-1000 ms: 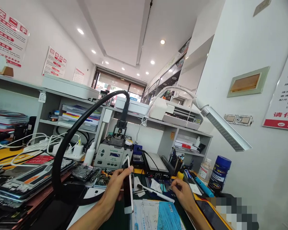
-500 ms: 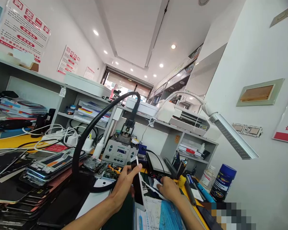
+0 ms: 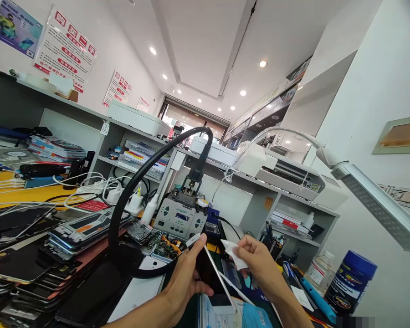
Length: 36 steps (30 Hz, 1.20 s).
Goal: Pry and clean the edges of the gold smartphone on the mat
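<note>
In my left hand (image 3: 186, 278) is a smartphone (image 3: 207, 269) with a dark screen and a pale frame, tilted on its edge. My thumb lies near its top end and my fingers wrap behind it. My right hand (image 3: 254, 259) pinches a white wipe (image 3: 234, 253), held up just right of the phone. Below the phone lies a blue and white printed packet (image 3: 249, 316), partly hidden by the phone's lower end. A white cable (image 3: 237, 289) runs beneath between the two hands.
A thick black hose (image 3: 136, 177) arches over the left side from a grey hot-air station (image 3: 179, 214). Stacked phone parts (image 3: 82, 230) fill the left. At right stand a blue spray can (image 3: 351, 282) and a clear bottle (image 3: 319, 273); a lamp (image 3: 379, 205) hangs above.
My right hand has lifted the white wipe from the bench and brought it up beside the phone. The phone has turned in my left hand, showing its edge more. The view has swung left.
</note>
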Available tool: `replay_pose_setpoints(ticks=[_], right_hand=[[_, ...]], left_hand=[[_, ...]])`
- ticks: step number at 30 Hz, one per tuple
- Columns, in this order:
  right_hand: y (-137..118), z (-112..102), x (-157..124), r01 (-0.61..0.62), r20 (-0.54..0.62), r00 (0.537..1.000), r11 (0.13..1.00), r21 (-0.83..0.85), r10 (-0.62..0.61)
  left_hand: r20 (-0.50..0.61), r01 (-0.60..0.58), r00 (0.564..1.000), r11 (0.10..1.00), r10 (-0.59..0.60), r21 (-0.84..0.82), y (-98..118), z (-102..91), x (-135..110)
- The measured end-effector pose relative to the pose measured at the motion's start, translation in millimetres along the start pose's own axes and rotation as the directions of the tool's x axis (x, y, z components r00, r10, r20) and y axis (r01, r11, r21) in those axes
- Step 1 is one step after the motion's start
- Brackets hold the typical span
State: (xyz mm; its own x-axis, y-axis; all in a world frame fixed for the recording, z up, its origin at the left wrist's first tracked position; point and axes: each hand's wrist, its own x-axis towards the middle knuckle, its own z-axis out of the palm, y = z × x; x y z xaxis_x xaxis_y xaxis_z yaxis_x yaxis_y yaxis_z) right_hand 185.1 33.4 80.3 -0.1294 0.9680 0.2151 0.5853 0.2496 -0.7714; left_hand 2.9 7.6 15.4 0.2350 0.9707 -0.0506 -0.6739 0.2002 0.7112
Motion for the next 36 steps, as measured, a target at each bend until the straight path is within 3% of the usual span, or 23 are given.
replay_pose_setpoints(ticks=[5,9,12,19,27,32,36], right_hand=[[-36,19,-4,0.039,0.189,0.979,0.981,0.192,-0.076],[-42,33,6,0.029,0.314,0.943,0.966,0.255,-0.111],[-39,35,9,0.073,0.302,0.943,0.972,0.224,-0.141],[-42,16,5,0.039,0.438,0.898,0.999,0.013,-0.041],[-53,18,20,0.174,0.444,0.881,0.985,0.017,-0.164],[-48,-1,21,0.167,0.576,0.807,0.986,-0.009,-0.132],[-47,-14,22,0.17,0.583,0.801,0.985,-0.004,-0.135]], left_hand=[[0.097,0.013,0.995,1.0,-0.011,-0.021,-3,2.1,-2],[0.057,0.016,0.998,1.0,-0.015,-0.017,-4,4.0,0],[0.017,0.045,0.999,0.997,-0.044,-0.068,-6,3.3,3],[0.009,0.142,0.99,0.982,-0.142,-0.127,-10,0.6,4],[-0.048,0.1,0.993,0.989,-0.105,-0.107,-7,11.4,-4],[-0.061,0.113,0.991,0.987,-0.121,-0.117,-8,10.1,-1],[-0.119,0.156,0.978,0.982,-0.169,-0.11,-6,11.9,-1]])
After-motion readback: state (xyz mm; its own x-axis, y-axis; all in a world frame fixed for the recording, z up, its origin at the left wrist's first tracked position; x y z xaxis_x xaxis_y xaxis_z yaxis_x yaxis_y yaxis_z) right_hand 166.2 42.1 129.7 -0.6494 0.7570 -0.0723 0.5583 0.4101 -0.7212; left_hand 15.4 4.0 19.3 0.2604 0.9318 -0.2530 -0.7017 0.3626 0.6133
